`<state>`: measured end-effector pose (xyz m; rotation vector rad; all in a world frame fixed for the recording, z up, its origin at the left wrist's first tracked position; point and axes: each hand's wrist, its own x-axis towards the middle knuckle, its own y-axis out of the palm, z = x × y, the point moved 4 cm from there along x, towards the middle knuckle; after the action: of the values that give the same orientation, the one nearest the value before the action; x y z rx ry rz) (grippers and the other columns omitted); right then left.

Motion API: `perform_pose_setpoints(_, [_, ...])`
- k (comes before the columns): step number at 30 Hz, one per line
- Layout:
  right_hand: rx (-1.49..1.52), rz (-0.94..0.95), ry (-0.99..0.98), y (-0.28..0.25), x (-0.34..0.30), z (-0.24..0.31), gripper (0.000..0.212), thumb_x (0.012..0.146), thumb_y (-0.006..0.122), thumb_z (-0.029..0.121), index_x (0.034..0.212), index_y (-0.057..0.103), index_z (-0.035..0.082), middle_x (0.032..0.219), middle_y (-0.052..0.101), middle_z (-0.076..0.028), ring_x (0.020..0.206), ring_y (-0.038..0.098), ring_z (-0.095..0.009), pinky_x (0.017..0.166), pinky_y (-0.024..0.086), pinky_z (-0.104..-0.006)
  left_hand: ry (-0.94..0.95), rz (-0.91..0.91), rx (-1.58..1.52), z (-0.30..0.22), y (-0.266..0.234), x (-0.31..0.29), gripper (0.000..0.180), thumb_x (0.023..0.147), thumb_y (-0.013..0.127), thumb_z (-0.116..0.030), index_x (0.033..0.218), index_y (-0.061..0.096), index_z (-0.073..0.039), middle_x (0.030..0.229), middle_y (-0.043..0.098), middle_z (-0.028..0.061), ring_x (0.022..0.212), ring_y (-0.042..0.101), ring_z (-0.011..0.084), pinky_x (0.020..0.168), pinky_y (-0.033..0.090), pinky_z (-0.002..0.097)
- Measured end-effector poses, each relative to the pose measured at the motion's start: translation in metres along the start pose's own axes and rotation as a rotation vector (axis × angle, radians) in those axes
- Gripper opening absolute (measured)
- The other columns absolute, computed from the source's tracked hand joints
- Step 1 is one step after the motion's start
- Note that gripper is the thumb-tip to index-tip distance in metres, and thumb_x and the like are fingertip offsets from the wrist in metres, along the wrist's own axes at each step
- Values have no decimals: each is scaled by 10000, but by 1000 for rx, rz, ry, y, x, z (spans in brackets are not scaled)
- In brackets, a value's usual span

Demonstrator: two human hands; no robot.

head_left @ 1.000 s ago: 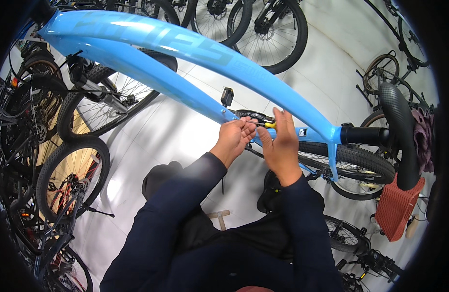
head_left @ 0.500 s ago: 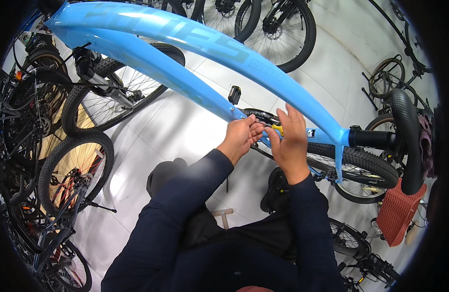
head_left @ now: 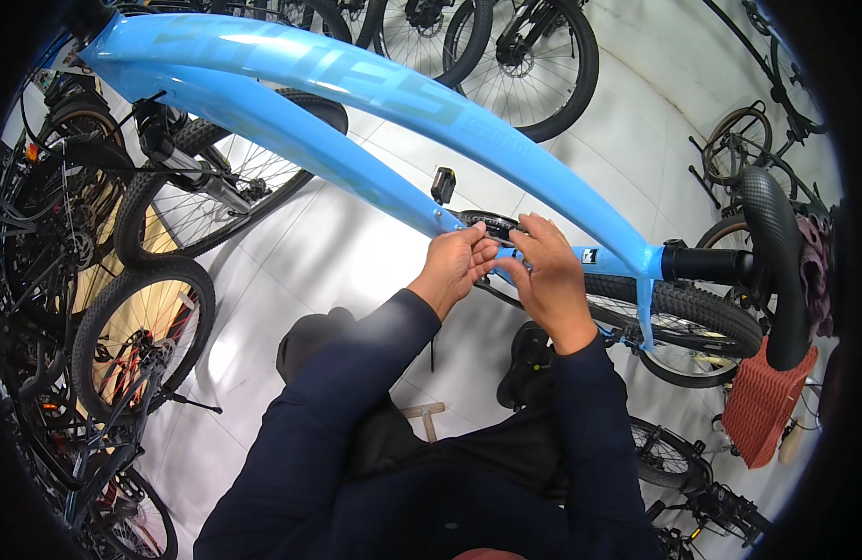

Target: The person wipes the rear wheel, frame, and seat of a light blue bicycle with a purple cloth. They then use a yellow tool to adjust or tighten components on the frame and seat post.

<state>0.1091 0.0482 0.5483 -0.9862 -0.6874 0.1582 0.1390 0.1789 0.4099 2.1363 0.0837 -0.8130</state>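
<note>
A light blue bicycle frame (head_left: 342, 173) crosses in front of me, its lower tube carrying small bolts just beyond my fingers. By the crank, my left hand (head_left: 449, 269) is closed in a thumb-and-finger pinch; what it pinches is too small to make out. Close on its right, my right hand (head_left: 554, 287) curls its fingers inward around a yellow-handled screwdriver, whose handle is now hidden by the hand. Behind the fingers lies the dark chainring (head_left: 491, 222), with a black pedal (head_left: 443, 185) to its upper left.
The bicycle's black saddle (head_left: 772, 271) is at right, above the rear tyre (head_left: 697, 303). Its front wheel (head_left: 216, 177) is at upper left. Parked bicycles (head_left: 141, 345) crowd the left side; others stand at the far edge. A red ribbed box (head_left: 769, 403) sits at right.
My right hand has turned and its raised fingers have folded down, covering the yellow handle that showed before. My left hand keeps its pinch. The whole view has shifted slightly.
</note>
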Motion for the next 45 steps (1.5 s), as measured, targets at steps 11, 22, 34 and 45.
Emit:
perform_pose_setpoints(11, [16,-5,169,-1,0,4,433,883,734,144,1257,601,-28,1227,628,-250,1112,606,-429,934,502,-485,66,46,-97,1,9,-6,248,1074,458,-154,1144,588,46,1100,678,148,931,674,195,845,570,354])
perform_pose_setpoints(22, [-65,-21,-15,-5,2,7,447,806,769,58,1223,617,4,1218,631,-239,1109,608,-419,945,501,-468,-8,49,0,-3,2,-3,315,1077,503,-235,956,661,8,771,684,48,708,680,124,648,581,267])
perform_pose_setpoints(34, [87,37,330,5,-4,-2,450,863,683,13,1305,601,33,1137,677,-208,1009,657,-382,845,538,-419,33,62,-161,0,8,-5,270,1087,415,-189,1150,569,24,1065,715,124,836,693,145,787,579,317])
perform_pose_setpoints(45, [-26,124,50,-1,-1,4,288,750,586,-90,971,682,67,1014,687,-86,942,644,-341,813,536,-419,26,230,-86,6,7,-15,292,1092,445,-227,1155,594,17,960,695,75,836,659,139,791,553,317])
